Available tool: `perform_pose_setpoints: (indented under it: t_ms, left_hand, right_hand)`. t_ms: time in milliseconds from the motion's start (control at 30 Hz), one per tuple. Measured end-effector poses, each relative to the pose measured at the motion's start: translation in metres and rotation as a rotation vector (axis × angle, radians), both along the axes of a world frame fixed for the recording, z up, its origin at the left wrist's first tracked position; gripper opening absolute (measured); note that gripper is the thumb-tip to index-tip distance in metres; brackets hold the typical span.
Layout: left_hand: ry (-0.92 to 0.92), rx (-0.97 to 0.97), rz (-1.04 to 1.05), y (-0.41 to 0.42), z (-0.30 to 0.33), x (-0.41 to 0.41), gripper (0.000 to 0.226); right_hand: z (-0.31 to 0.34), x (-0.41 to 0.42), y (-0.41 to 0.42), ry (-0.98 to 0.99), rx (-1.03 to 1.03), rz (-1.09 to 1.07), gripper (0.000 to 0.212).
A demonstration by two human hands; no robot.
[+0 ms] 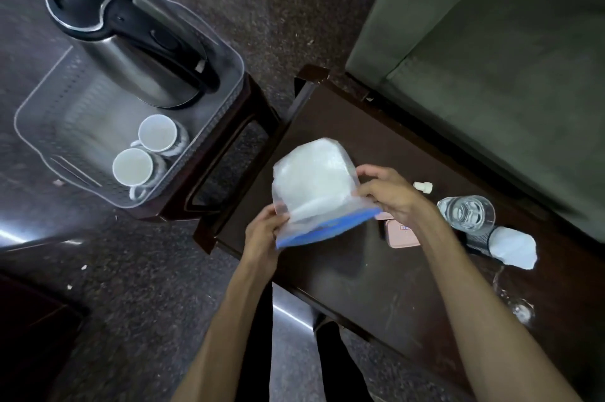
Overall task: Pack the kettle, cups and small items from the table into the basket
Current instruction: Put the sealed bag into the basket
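Observation:
A clear zip bag (311, 185) with a blue seal strip and white contents is held above the dark table (360, 270). My left hand (262, 238) grips its lower left corner, and my right hand (389, 195) pinches its right edge. The clear plastic basket (42, 126) stands on a stool at the left. Inside it are a steel kettle (131, 41) with a black lid and handle and two white cups (157, 133) (132, 167). On the table lie a pink box (401, 234), a small white cap (423, 186) and a drinking glass (466, 213).
A black mesh item with white paper (504, 246) lies at the table's right, with a water spill (520, 306) in front of it. A green sofa (491, 58) borders the table at the right. The dark stool (229, 153) sits between basket and table.

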State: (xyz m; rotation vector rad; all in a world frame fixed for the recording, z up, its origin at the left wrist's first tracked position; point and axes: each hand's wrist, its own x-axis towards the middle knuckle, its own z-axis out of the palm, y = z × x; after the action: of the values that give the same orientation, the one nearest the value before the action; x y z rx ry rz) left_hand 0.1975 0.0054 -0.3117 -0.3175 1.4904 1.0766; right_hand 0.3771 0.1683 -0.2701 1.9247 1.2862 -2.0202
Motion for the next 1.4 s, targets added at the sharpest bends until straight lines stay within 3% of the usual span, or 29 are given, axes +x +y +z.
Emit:
perform_pose_setpoints:
  t_ms: [200,267,367,433,533,633,733,867,967,1100,1200,1400]
  left_hand:
    - [-0.078,0.053,0.195,-0.005,0.006,-0.031,0.033]
    - [-0.141,0.081,0.265,-0.006,0.009,-0.038,0.036]
    - [-0.166,0.158,0.257,-0.008,0.012,-0.047,0.047]
    - [-0.115,0.202,0.156,-0.009,0.014,-0.053,0.052]
    - [-0.046,0.24,0.039,-0.007,0.017,-0.06,0.036]
    - [0.055,0.242,-0.015,-0.005,0.018,-0.072,0.017]
    - [0.147,0.178,0.026,-0.004,0.023,-0.086,0.018]
    - [0.181,0.145,0.118,-0.002,0.04,-0.118,0.027]
    - [0.384,0.124,0.086,-0.002,0.058,-0.155,0.018]
    - [0.702,0.111,-0.07,0.0,0.086,-0.225,0.017]
    - [0.9,-0.018,-0.361,0.007,0.099,-0.291,0.012]
    - [1.206,-0.298,-0.794,0.045,0.097,-0.383,0.041]
  right_hand:
    - [-0.007,-0.02,-0.009,0.248,-0.275,-0.556,0.034]
    - [-0.011,-0.02,-0.011,0.404,-0.379,-0.624,0.041]
    - [-0.016,-0.02,-0.017,0.519,-0.394,-0.525,0.046]
    - [-0.017,-0.025,-0.022,0.457,-0.303,-0.428,0.038]
    - [-0.014,-0.039,-0.026,0.252,-0.09,-0.235,0.027]
    - [-0.007,-0.056,-0.027,0.161,0.048,-0.1,0.044]
    - [-0.001,-0.072,-0.026,0.199,0.122,-0.036,0.017]
    - [0.009,-0.108,-0.025,0.226,0.134,0.011,0.021]
    - [0.019,-0.143,-0.029,0.32,0.158,-0.022,0.016]
    - [0.034,-0.198,-0.036,0.393,0.164,0.007,0.031]
    - [0.034,-0.253,-0.053,0.394,0.182,0.052,0.006]
    - [0.019,-0.362,-0.081,0.178,0.283,0.146,0.025]
